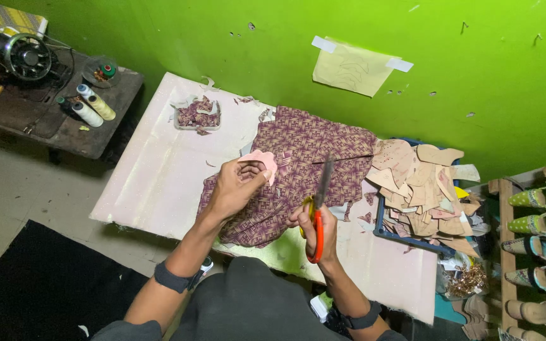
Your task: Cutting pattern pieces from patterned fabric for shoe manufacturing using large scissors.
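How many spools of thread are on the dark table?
3 that I can see. The cream spool and the white spool lie side by side near the table's front right corner; a small green and red spool sits behind them. Others may be hidden.

Bright green wall [462, 57] fills the back, a taped paper sheet [352, 68] stuck on it. Left, a dark side table [64, 129] carries a sewing machine [23, 57]. Pale floor [26, 183], black mat [39, 284] (bottom left), wooden shoe rack [507, 252] right.
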